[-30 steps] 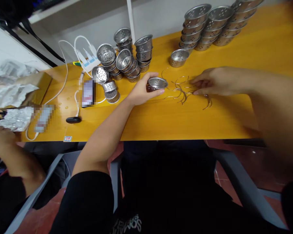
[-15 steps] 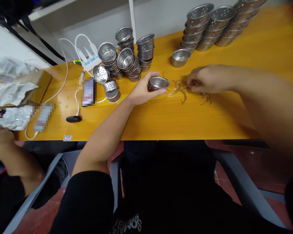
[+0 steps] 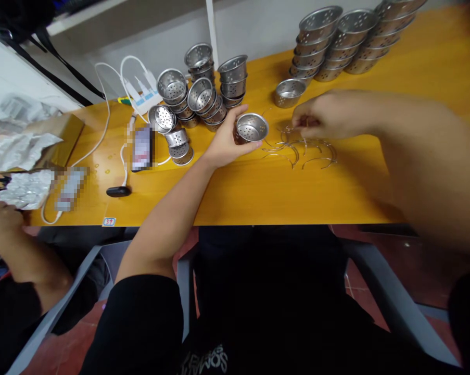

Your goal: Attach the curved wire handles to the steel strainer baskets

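Between the thumb and fingers of my left hand point(image 3: 227, 141) is a perforated metal cup point(image 3: 252, 127), its mouth tilted up towards me. My right hand point(image 3: 315, 117) is closed in a pinch just above a loose group of thin curved wires point(image 3: 320, 156); a thin wire seems to show at its fingertips, though blur leaves the grip unclear. Behind the hands a single metal cup point(image 3: 290, 92) stands upright on the orange table point(image 3: 242, 198). Stacked cups point(image 3: 201, 96) stand to the left of the held cup.
Tall stacks of cups point(image 3: 342, 41) rise at the back right. A power strip point(image 3: 145, 96) with white cables, a phone point(image 3: 142, 147) and a black object point(image 3: 118, 191) lie left. Another person's hand point(image 3: 2, 216) is at far left beside plastic bags point(image 3: 26, 190).
The cup in my left hand has tipped so more of its inside shows. My right hand has shifted slightly left and up, uncovering more of the curved wires.
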`<state>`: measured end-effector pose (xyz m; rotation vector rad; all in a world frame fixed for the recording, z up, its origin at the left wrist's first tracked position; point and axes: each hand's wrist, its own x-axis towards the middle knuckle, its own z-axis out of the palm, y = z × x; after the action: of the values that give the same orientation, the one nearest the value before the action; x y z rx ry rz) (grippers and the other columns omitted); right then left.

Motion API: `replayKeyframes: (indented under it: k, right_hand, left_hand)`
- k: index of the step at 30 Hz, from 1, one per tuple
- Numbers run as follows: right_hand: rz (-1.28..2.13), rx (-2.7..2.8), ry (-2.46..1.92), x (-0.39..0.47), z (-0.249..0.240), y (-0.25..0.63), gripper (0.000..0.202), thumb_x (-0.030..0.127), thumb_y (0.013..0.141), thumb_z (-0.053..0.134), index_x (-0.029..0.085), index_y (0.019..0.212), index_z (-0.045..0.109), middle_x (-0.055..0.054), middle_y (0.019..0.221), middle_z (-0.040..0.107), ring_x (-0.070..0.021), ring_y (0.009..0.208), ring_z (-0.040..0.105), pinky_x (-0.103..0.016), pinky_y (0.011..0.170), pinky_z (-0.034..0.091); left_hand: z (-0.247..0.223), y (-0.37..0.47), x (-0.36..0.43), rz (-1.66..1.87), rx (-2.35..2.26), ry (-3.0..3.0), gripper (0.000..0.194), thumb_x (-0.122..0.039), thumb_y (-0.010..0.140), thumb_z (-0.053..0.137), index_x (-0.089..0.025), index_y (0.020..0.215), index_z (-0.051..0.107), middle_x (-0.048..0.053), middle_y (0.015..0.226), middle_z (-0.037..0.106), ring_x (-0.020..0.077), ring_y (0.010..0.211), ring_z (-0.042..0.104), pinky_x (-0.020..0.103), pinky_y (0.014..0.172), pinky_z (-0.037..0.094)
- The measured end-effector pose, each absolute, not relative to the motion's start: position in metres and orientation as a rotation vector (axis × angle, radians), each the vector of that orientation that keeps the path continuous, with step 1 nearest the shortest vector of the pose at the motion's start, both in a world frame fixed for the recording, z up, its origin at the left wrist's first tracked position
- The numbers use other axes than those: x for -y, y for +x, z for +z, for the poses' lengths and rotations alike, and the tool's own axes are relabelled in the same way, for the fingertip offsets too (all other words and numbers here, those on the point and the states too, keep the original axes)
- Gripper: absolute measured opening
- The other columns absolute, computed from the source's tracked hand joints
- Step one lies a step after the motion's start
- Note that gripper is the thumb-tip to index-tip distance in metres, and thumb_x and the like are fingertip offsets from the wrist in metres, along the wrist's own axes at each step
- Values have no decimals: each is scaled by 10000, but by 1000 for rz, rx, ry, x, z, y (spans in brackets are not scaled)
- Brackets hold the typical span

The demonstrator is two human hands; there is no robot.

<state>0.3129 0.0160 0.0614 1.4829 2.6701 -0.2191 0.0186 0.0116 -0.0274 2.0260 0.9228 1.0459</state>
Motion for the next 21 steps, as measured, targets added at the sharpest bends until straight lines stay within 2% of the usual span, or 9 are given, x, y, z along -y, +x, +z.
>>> replayKeyframes:
  k: [4, 7, 9, 12, 14, 17, 21]
  right_hand:
    - [-214, -2643, 1519, -19, 78, 307, 97, 148, 990, 749, 215, 1059, 752, -27, 894, 744, -192, 741, 645, -352, 743, 443]
    - [-102, -2686, 1597, -16, 96, 305, 97, 160, 984, 721, 223, 1053, 746, -55, 897, 740, -260, 801, 683, -402, 762, 493]
    - [-99, -2780, 1715, -11, 101, 302, 76, 221, 1016, 680, 232, 1076, 725, -74, 940, 747, -276, 855, 704, -424, 797, 533]
    - [-398, -3050, 1856, -1, 92, 293, 120, 339, 1075, 602, 253, 1122, 671, -97, 1040, 753, -261, 921, 723, -422, 855, 580]
    - [-612, -3196, 1987, 3, 78, 283, 216, 470, 1092, 586, 265, 1132, 639, -110, 1082, 742, -263, 951, 725, -421, 866, 603]
    - [-722, -3231, 2215, 4, 58, 269, 403, 645, 1086, 538, 274, 1228, 609, -120, 1117, 728, -275, 970, 717, -446, 892, 615]
    - [-794, -3220, 2216, 3, 49, 260, 514, 724, 1081, 495, 261, 1269, 615, -127, 1143, 720, -268, 991, 700, -431, 924, 604]
  left_hand:
    - [-33, 20, -18, 1067, -914, 2034, 1010, -776, 835, 742, -237, 1571, 308, 150, 1522, 562, 280, 1420, 669, 477, 1219, 573]
    - [-36, 20, -23, 1069, -854, 2050, 1057, -882, 792, 692, -232, 1544, 331, 150, 1497, 563, 286, 1411, 660, 486, 1211, 567]
    - [-36, 20, -23, 1062, -827, 2051, 1094, -926, 765, 673, -229, 1538, 335, 150, 1483, 567, 289, 1403, 658, 493, 1211, 558]
    - [-29, 18, -17, 1039, -867, 2063, 1089, -939, 772, 654, -246, 1549, 333, 139, 1474, 582, 288, 1386, 665, 514, 1208, 550]
    - [-20, 17, -11, 1015, -901, 2079, 1093, -923, 752, 699, -245, 1540, 362, 138, 1446, 614, 296, 1356, 677, 537, 1207, 544]
    - [-8, 15, -5, 1010, -953, 2120, 1078, -899, 703, 775, -240, 1490, 446, 145, 1421, 648, 322, 1372, 658, 575, 1254, 500]
    - [-4, 13, -6, 1074, -1021, 2160, 1037, -908, 710, 761, -230, 1446, 490, 145, 1419, 642, 318, 1379, 640, 559, 1289, 460]
